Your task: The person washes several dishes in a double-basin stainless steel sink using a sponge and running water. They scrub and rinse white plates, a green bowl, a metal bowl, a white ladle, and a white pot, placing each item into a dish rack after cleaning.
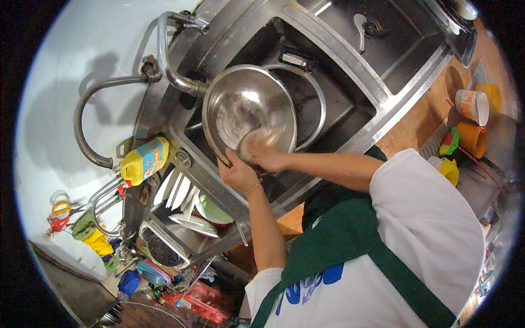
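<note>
A large stainless steel bowl (233,102) is tilted over the middle sink basin (348,94). My left hand (240,174) grips its near rim, thumb over the edge. Inside the bowl's lower right part, my right hand (266,156) is blurred by motion. A pale roundish item (252,141) lies at its fingers, too blurred to name; whether the hand holds it I cannot tell. Behind the bowl, to the right, a second round metal rim (322,102) shows in the basin, partly hidden by the bowl.
A curved metal faucet (166,61) reaches towards the bowl. A yellow detergent bottle (143,162) stands on the left ledge. White plates (176,190) and a green dish (213,209) fill the lower-left basin. A white spoon (360,30) lies in the upper-right basin (393,53).
</note>
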Action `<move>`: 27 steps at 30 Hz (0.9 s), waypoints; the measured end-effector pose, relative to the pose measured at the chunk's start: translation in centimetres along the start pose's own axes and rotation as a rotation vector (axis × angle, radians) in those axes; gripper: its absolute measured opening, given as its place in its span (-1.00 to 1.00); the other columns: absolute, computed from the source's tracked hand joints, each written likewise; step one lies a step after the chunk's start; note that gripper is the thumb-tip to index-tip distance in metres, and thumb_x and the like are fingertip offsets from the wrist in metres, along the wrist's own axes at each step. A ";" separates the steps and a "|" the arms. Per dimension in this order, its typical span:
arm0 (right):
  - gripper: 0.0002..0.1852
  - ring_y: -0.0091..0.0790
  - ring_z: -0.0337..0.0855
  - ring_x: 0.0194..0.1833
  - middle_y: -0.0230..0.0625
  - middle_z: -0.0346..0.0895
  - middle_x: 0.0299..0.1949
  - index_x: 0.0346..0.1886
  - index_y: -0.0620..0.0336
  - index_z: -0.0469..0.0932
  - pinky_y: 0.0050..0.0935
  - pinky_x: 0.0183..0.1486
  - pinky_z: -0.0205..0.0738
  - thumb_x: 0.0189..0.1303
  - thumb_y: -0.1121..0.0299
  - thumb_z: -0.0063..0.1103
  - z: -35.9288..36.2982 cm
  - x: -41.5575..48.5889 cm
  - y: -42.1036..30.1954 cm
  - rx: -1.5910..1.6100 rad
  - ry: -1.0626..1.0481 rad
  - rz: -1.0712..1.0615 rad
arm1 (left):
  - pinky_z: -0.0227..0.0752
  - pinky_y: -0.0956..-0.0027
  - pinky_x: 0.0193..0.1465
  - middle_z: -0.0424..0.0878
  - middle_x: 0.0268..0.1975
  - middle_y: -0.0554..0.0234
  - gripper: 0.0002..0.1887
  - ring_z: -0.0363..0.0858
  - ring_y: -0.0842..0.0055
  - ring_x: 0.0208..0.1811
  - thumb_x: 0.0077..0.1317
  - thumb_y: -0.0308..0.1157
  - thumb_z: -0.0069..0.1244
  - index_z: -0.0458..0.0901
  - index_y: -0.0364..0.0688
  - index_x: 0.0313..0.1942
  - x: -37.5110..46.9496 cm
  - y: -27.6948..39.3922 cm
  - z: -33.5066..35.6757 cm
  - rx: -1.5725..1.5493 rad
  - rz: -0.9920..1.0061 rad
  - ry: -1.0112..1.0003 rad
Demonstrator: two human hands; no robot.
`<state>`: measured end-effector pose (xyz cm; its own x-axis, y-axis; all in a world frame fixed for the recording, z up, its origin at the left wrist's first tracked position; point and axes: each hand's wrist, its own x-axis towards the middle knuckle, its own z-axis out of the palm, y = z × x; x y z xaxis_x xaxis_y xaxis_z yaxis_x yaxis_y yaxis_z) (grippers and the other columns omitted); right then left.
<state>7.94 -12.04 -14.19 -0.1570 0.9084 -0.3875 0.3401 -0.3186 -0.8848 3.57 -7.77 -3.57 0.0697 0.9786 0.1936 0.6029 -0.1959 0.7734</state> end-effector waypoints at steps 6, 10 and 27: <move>-0.43 -0.29 -0.25 0.42 -0.23 -0.22 0.42 0.37 0.19 -0.07 -0.39 0.39 -0.37 0.36 0.19 -0.33 -2.5 7.9 -3.5 0.586 0.628 -0.612 | 0.41 0.30 -0.15 0.62 -0.19 -0.12 -0.69 0.60 0.21 -0.23 0.25 -0.37 -0.06 0.52 -0.46 -0.12 0.0 1.3 -0.9 0.115 -0.075 -0.074; -0.36 -0.15 -0.19 0.41 -0.15 -0.21 0.41 0.37 0.18 -0.08 -0.29 0.40 -0.34 0.30 0.16 -0.21 -5.5 8.2 2.1 0.193 0.646 -0.229 | 0.41 0.31 -0.17 0.61 -0.20 -0.16 -0.72 0.59 0.17 -0.25 0.22 -0.45 -0.09 0.52 -0.45 -0.11 -0.5 0.5 -0.8 0.194 -0.052 -0.046; -0.55 -0.12 0.53 -0.04 -0.09 0.47 -0.01 -0.13 0.22 0.54 -0.23 -0.10 0.47 -0.13 0.22 0.29 -11.9 -0.1 11.6 -0.468 0.013 0.722 | 0.45 0.31 -0.32 0.63 -0.27 -0.13 -0.71 0.62 0.16 -0.36 0.17 -0.49 -0.05 0.55 -0.39 -0.09 -0.8 -0.4 -0.9 0.214 0.139 0.086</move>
<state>22.95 -12.62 -21.30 0.2545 0.5302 -0.8088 0.7004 -0.6778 -0.2239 2.60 -8.53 -3.48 0.1010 0.9326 0.3465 0.7475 -0.3010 0.5921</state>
